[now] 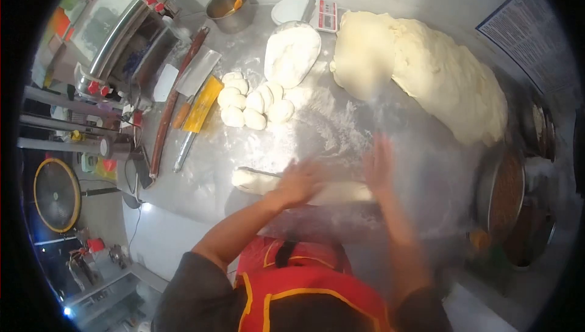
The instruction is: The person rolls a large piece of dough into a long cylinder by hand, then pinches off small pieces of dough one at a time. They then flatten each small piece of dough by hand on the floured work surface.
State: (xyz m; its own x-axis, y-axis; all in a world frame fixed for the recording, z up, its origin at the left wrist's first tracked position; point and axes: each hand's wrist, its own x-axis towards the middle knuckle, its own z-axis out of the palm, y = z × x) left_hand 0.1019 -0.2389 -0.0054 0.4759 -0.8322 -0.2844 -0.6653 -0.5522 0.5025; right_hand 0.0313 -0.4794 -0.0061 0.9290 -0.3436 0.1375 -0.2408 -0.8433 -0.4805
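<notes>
A long pale dough roll (pixel 344 192) lies crosswise near the front edge of the steel worktop, its rounded left end bare. Flat on the roll, left of its middle, rests my left hand (pixel 300 184), open with fingers stretched out. At the roll's right end is my right hand (pixel 381 167), smeared a little by motion, its fingers extended forward and holding nothing. Part of the roll is hidden beneath my hands. Beyond them sit several small dough balls (pixel 255 101) in a cluster, and loose flour (pixel 332 124) covers the worktop around there.
A big dough mass (pixel 451 79) fills the back right. Behind the balls are a flour mound (pixel 292 54), a digital scale (pixel 326 15) and a metal pot (pixel 230 21). To the left lie a rolling pin (pixel 166 126), a yellow-bladed scraper (pixel 203 105) and a dough-rolling machine (pixel 113 33).
</notes>
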